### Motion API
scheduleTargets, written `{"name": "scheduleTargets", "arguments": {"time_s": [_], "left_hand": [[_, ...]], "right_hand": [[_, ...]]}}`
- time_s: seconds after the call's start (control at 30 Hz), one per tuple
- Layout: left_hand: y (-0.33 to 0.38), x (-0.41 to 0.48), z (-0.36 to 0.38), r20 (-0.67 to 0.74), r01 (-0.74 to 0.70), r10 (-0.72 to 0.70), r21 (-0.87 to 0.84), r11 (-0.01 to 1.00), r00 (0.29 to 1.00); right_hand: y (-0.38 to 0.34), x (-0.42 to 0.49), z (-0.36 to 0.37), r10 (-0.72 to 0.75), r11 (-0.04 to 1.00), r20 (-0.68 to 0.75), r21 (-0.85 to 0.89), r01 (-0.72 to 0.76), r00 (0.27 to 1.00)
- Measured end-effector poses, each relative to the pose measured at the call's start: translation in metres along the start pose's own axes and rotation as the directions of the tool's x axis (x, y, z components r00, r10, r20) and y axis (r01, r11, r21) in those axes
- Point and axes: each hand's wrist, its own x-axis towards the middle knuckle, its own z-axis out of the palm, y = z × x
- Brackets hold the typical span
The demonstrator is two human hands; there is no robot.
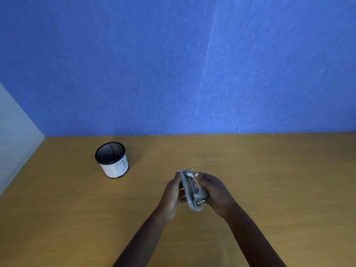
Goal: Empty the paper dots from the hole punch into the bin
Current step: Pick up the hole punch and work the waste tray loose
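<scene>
Hole punch [193,190] between both hands

Grey punch [193,190] held edgewise; mesh bin [112,159] upright.

I count one hole punch [193,190], a grey metal one, and it sits between my two hands, the left hand [172,195] and the right hand [215,193]. There is one bin [112,159], a single black mesh cup with a white paper band. One tabletop [269,170] carries it, and one blue wall [173,64] stands behind
</scene>
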Motion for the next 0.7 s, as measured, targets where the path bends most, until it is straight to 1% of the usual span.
{"name": "scheduleTargets", "arguments": {"time_s": [0.1, 0.17, 0.23, 0.3, 0.37, 0.47, 0.53, 0.6, 0.7], "left_hand": [[-0.002, 0.001, 0.001, -0.037, 0.004, -0.005, -0.011, 1.000, 0.999], [-0.002, 0.002, 0.000, -0.062, 0.020, -0.024, -0.059, 0.998, 0.998], [-0.003, 0.003, -0.002, -0.067, 0.053, -0.063, -0.151, 0.987, 0.996], [-0.004, 0.003, -0.004, -0.037, 0.108, -0.122, -0.276, 0.955, 0.992], [-0.005, 0.003, -0.006, -0.012, 0.116, -0.128, -0.352, 0.929, 0.992], [-0.005, 0.006, -0.009, -0.007, 0.078, -0.086, -0.354, 0.932, 0.996], [-0.004, 0.009, -0.010, -0.001, 0.058, -0.062, -0.343, 0.937, 0.998], [-0.005, 0.011, -0.011, 0.000, 0.038, -0.040, -0.320, 0.947, 0.999], [-0.007, 0.011, -0.013, -0.028, 0.006, -0.012, -0.225, 0.974, 1.000]], "right_hand": [[-0.004, -0.004, 0.007, -0.044, 0.992, -0.074, -0.118, 0.035, 0.996], [-0.007, -0.006, 0.010, -0.074, 0.989, -0.095, -0.134, 0.061, 0.993], [-0.011, -0.004, 0.009, -0.123, 0.984, -0.128, -0.147, 0.104, 0.984], [-0.014, -0.002, 0.007, -0.169, 0.971, -0.182, -0.201, 0.132, 0.969], [-0.014, -0.001, 0.007, -0.155, 0.970, -0.203, -0.217, 0.110, 0.967], [-0.012, -0.002, 0.012, -0.080, 0.985, -0.131, -0.159, 0.059, 0.988], [-0.011, -0.003, 0.016, -0.066, 0.990, -0.091, -0.128, 0.054, 0.994], [-0.011, -0.002, 0.019, -0.084, 0.990, -0.101, -0.125, 0.071, 0.991], [-0.013, 0.000, 0.023, -0.115, 0.984, -0.130, -0.153, 0.095, 0.985]]}}
